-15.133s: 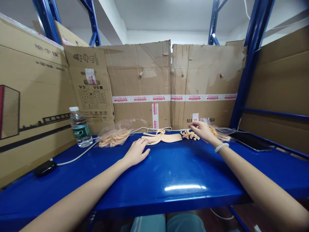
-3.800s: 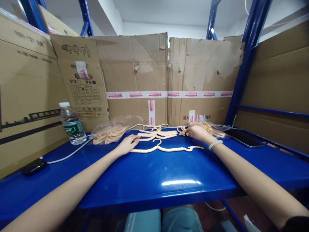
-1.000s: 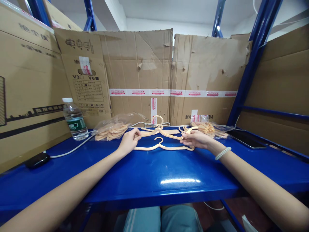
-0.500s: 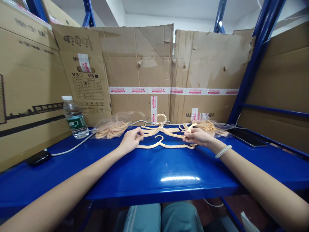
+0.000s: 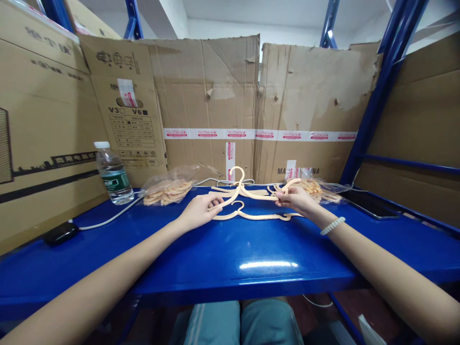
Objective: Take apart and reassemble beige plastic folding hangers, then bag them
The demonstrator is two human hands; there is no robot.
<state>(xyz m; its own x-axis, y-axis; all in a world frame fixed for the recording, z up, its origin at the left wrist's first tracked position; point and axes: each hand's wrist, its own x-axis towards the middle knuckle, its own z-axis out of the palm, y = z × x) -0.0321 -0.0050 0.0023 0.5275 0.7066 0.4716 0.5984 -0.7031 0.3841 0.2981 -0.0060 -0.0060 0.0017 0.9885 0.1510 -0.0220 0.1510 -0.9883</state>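
A cream clothes hanger (image 5: 253,193) is held slightly above the table between my two hands, its hook pointing up and away. My left hand (image 5: 199,212) pinches the left arm of this hanger. The fingers of my right hand (image 5: 296,199) close on its right arm, where a curved cream end (image 5: 293,182) sticks up past them. A second cream hanger (image 5: 258,217) lies flat on the blue table (image 5: 233,258), just nearer to me. More cream hanger parts (image 5: 260,192) lie behind the held one, partly hidden by it.
On the left are a clear plastic bag of cream parts (image 5: 167,191), a water bottle (image 5: 115,179) and a black device (image 5: 61,233) on a white cable. To the right lie another bag of parts (image 5: 312,188) and a dark tablet or phone (image 5: 370,205). Cardboard sheets (image 5: 212,105) stand behind.
The held hanger has tilted, its hook rising a little and its left arm turning towards me. My left hand has shifted slightly right; the curved end at my right hand has swung outward.
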